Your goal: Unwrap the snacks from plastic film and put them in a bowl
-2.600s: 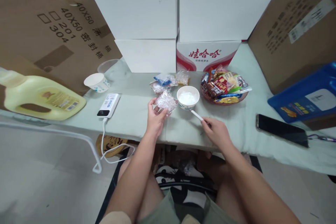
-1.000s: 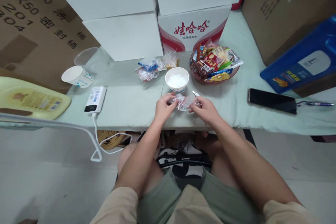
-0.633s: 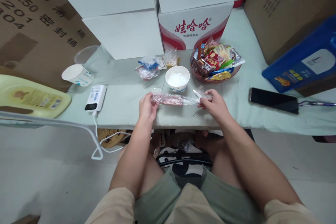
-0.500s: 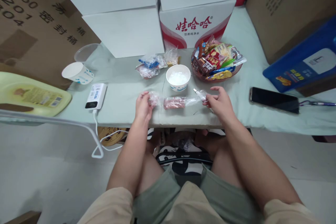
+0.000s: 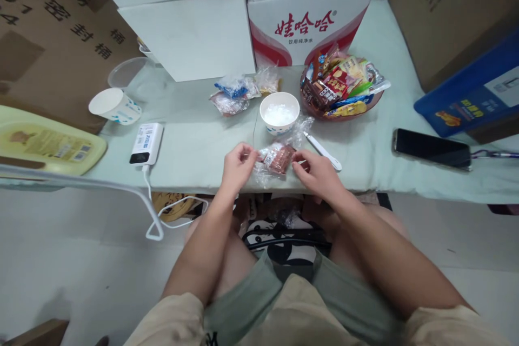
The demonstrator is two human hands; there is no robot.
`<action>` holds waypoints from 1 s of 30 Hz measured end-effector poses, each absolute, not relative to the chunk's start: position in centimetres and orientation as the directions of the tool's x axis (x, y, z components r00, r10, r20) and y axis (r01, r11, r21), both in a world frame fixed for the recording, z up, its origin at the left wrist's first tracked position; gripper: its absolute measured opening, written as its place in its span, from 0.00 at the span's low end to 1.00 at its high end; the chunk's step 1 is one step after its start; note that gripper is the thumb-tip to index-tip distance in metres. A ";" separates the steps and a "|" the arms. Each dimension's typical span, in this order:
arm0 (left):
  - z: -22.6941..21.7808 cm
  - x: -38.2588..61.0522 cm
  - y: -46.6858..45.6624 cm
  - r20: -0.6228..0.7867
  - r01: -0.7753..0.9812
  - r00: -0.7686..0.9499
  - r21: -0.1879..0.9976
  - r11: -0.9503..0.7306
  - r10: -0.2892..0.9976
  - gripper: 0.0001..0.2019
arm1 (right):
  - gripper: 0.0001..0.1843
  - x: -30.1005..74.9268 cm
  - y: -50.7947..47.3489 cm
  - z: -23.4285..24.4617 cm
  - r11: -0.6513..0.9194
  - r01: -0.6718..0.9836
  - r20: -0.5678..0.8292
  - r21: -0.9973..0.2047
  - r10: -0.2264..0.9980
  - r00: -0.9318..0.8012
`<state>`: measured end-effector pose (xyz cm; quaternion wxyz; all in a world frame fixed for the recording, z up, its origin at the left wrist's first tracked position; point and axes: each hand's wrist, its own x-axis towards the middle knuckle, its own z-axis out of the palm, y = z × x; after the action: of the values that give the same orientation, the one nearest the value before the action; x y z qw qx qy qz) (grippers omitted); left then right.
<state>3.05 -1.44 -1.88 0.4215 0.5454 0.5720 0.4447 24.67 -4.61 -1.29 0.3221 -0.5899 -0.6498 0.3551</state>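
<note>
Between my hands at the table's front edge lies a reddish-brown snack packet point(image 5: 279, 159) in clear crinkled plastic wrap point(image 5: 263, 175). My left hand point(image 5: 239, 166) is closed, thumb and fingers pinching the wrap at its left side. On the other side, my right hand point(image 5: 318, 174) is closed with its fingertips at the packet's right end. Just behind the packet stands a white paper bowl point(image 5: 279, 128) holding white, translucent contents. A slim white tool with a metal tip point(image 5: 324, 152) lies right behind my right hand.
A bowl of wrapped snacks point(image 5: 377, 105) stands at the back right, with more bagged packets point(image 5: 233, 94) at the back left. A paper cup point(image 5: 121, 108), a power bank point(image 5: 146, 143) and a yellow bottle point(image 5: 52, 143) are left; a phone point(image 5: 432, 148) is right. White cartons point(image 5: 194, 40) line the back.
My hands have come closer together. The packet, stretched out with its wrap before, is now bunched between them. The white tool lies in view beside my right hand.
</note>
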 end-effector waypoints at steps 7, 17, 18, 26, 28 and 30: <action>0.6 4.4 -2.0 -0.199 -0.603 0.065 0.773 0.197 0.978 0.12 | 0.32 22.1 -3.8 -2.2 -0.425 -0.054 -0.419 -0.904 0.903 -0.093; 2.2 -0.8 -1.0 -0.236 -0.791 -0.172 0.611 0.009 0.956 0.14 | 0.32 21.6 -4.2 -1.4 -0.434 -0.364 -0.394 -0.824 0.901 -0.181; 2.2 -1.6 -0.5 -0.234 -0.804 -0.209 0.594 -0.031 0.950 0.15 | 0.31 21.8 -4.1 -1.5 -0.400 -0.337 -0.365 -0.852 0.916 -0.166; 2.2 -2.6 2.2 -0.528 -0.790 -0.274 0.600 0.125 0.804 0.10 | 0.30 25.1 -4.9 0.7 -0.028 0.299 -0.040 -0.954 0.999 -0.035; 2.2 -2.3 2.2 -0.560 -0.771 -0.232 0.604 0.201 0.795 0.09 | 0.32 27.1 -4.4 2.9 0.067 0.491 0.077 -0.869 0.997 -0.001; 2.3 -2.1 2.3 -0.552 -0.760 -0.193 0.607 0.233 0.811 0.08 | 0.31 29.6 -2.7 5.5 0.161 0.669 0.246 -0.726 0.969 0.034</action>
<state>-2.09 2.30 2.26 0.6347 0.0280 0.4621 0.6187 29.61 -2.72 5.49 0.3717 -0.6157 -0.6650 0.2016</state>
